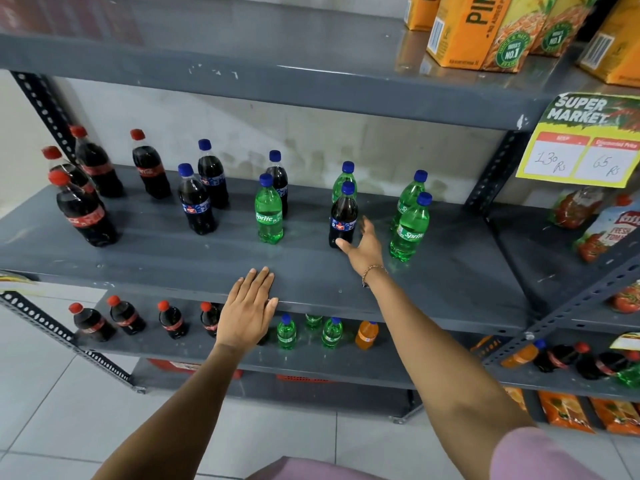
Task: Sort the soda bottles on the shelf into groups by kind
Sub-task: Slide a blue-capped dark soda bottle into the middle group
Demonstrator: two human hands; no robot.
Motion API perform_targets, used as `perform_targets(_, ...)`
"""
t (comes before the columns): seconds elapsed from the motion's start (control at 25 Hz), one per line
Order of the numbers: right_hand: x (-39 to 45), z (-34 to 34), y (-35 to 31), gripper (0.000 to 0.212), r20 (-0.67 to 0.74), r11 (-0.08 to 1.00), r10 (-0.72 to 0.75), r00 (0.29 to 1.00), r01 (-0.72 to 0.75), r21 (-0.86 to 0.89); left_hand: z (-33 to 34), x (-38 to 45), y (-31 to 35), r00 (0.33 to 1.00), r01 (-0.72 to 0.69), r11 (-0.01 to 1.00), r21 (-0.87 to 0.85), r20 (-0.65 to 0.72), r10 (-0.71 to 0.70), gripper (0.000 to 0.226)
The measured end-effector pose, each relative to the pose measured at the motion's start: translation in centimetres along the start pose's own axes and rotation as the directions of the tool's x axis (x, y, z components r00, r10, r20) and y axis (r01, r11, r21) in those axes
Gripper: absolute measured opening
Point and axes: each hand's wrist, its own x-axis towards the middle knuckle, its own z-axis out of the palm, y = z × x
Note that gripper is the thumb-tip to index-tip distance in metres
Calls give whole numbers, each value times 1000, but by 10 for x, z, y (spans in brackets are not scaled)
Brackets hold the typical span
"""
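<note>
right hand point(362, 249): spread, at dark cola bottle point(343, 218) | left hand point(247, 311): flat on shelf point(433, 289)

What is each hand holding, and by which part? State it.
Nothing is held. The left hand lies flat on the shelf edge; the right hand is open beside the dark blue-capped bottle, not gripping it.

Cola bottles point(86, 216) stand left on the shelf point(173, 265), Sprite bottles point(408, 226) right.

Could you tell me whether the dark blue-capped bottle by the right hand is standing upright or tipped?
Upright. The dark bottle stands on its base on the shelf, cap on top; the open right hand is at its base.
</note>
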Motion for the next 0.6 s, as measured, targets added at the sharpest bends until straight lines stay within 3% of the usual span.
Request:
perform_targets(0.2, 8, 6, -4, 55, -75, 995, -36, 997, 42, 86, -3, 0, -3, 1000, -7, 1000, -9, 2, 7, 63)
perform_targets(0.6, -49, 77, -20, 52, -8, 962, -71, 997, 71, 264, -36, -22, -128, 985, 165, 986, 3, -53, -165, 64)
